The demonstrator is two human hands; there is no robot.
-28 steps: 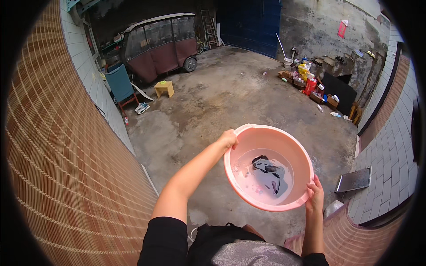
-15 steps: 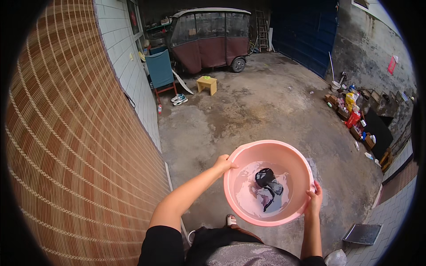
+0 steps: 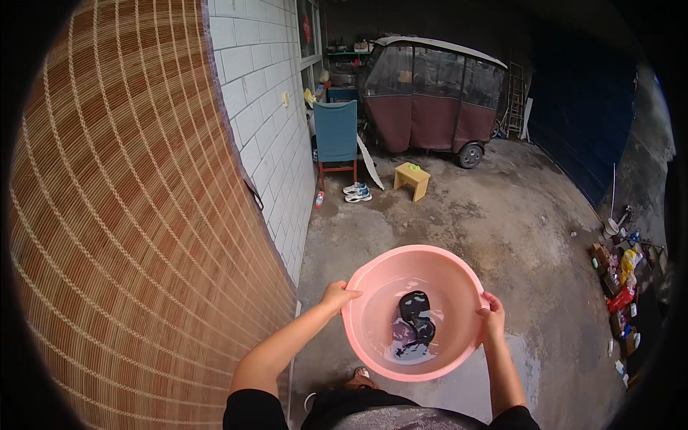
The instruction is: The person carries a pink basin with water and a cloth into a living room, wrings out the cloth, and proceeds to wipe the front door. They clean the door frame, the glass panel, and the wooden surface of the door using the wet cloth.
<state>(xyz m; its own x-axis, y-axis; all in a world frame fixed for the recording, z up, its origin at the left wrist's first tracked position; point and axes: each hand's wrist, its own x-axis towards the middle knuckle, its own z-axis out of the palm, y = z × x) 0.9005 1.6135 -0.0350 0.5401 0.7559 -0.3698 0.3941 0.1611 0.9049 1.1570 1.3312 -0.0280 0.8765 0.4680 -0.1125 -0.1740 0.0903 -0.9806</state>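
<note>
Between my two hands I carry a pink basin (image 3: 387, 268) above the concrete floor. My left hand (image 3: 335, 295) is closed on its left rim, thumb over the edge. On the right rim my right hand (image 3: 492, 315) grips it the same way, with the fingers partly behind the wall. Shallow water lies in the basin, and a dark, crumpled piece of cloth (image 3: 416, 315) rests in it. What kind of cloth it is I cannot tell.
A slatted bamboo curtain (image 3: 143, 236) hangs close on my left beside a white block wall (image 3: 265, 107). Ahead stand a blue chair (image 3: 336, 132), shoes (image 3: 357, 193), a small wooden stool (image 3: 412, 179) and a covered maroon three-wheeler (image 3: 433, 118). Boxes and bags (image 3: 620, 297) line the right side.
My view has swung left, so the chair, stool and three-wheeler sit further right and lower. The basin stays in both hands; the cloth and water have shifted inside it.
</note>
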